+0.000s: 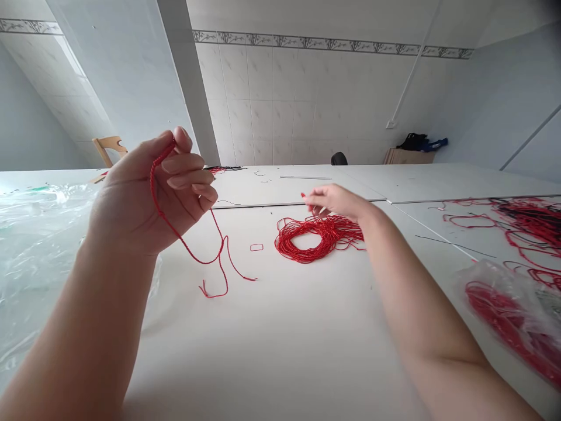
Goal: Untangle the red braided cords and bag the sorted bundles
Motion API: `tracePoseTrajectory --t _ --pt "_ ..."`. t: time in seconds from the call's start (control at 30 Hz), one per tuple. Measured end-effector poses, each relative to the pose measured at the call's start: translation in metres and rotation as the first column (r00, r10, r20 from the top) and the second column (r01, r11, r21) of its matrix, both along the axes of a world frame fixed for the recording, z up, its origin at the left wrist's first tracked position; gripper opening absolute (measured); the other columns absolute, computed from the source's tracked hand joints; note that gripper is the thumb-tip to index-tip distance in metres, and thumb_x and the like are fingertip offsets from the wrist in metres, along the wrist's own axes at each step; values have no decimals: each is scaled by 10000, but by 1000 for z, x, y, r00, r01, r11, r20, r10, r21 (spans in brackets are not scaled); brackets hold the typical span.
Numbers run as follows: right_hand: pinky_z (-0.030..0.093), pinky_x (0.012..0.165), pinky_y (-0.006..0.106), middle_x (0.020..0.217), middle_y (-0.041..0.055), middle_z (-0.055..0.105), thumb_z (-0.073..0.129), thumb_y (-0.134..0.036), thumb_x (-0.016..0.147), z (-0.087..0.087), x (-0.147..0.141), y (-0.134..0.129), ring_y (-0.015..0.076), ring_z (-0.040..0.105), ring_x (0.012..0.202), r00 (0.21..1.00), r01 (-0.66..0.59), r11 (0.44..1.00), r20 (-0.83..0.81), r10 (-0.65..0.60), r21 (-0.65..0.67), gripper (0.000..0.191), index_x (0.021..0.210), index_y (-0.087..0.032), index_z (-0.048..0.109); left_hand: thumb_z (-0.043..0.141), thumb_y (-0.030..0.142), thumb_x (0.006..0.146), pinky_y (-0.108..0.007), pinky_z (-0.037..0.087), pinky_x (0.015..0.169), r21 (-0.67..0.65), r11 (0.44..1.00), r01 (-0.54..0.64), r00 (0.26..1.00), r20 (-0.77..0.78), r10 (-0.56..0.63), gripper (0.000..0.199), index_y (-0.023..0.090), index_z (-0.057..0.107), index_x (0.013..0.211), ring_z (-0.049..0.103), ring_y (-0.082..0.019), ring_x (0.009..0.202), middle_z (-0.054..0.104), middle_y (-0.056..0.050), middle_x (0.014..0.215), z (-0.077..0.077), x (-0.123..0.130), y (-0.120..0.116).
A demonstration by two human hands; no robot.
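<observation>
Dangling from the left hand (151, 196), a length of red braided cord (182, 238) falls in a slack curve, its frayed lower ends lying on the white table (272, 351) or just above it. The left hand is closed narrowly, with the cord pinched near the thumb and looped past the fingers. At about 3 o'clock from that cord lies a loose coil of red cord (326, 234). The right hand (337, 202) hangs over the coil's upper edge with its fingers drawn close together, and a tiny red tip shows at the fingertips (309, 200); whether they hold a strand, the view cannot tell.

A small red loop (256, 247) lies between the hanging cord and the coil. At about 4 o'clock from the coil sits a clear plastic bag of red cord (504, 316), and at about 3 o'clock a tangled heap of red and dark cords (530, 225) spreads over the table. Crumpled clear plastic sheeting (39, 263) covers the table's left side.

The likeliest trouble is snagging: a loose end dragged through the coil could knot its strands, and the frayed tips could catch on the small loop or the plastic. A slackened pinch could also let the cord slip.
</observation>
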State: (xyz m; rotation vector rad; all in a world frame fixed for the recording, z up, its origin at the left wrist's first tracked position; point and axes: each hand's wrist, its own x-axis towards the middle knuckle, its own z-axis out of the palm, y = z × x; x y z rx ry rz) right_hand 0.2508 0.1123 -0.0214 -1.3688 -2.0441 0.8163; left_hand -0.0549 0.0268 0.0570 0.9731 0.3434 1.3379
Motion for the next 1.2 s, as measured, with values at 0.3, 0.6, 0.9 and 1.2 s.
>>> tracePoseTrajectory --t 0.3,0.6,0.9,1.2 --pt "501 1019 374 1367 -12 616 636 -354 861 28 10 -18 228 571 1257 692 7 958 -693 202 286 105 864 -250 653 330 199 1083 -180 464 495 -10 1000 -17 1000 -9 17 412 168 662 842 480 -39 456 480 53 520 -1 0 1" --pt "378 1144 489 1510 -72 513 554 -274 850 38 -34 -48 291 456 1410 762 -180 883 -506 404 433 163 704 -219 507 449 217 1054 -201 410 495 -66 998 14 996 -83 -19 348 188 694 808 464 -41 459 448 62 548 -17 10 10" --pt "563 870 386 1085 62 654 542 -456 1006 24 -73 -52 194 650 943 830 -166 938 -470 300 304 244 1004 -223 612 725 276 920 -202 517 646 -144 988 61 945 -310 -103 165 149 774 1013 533 -89 720 549 -4 839 -55 29 26" --pt "474 689 303 774 -3 621 600 -501 980 23 -71 -53 144 589 726 913 -121 968 -359 194 218 299 948 -211 665 795 262 872 -216 512 715 -74 997 4 927 -373 -31 160 195 799 1017 563 -106 821 604 -18 941 -67 27 38"
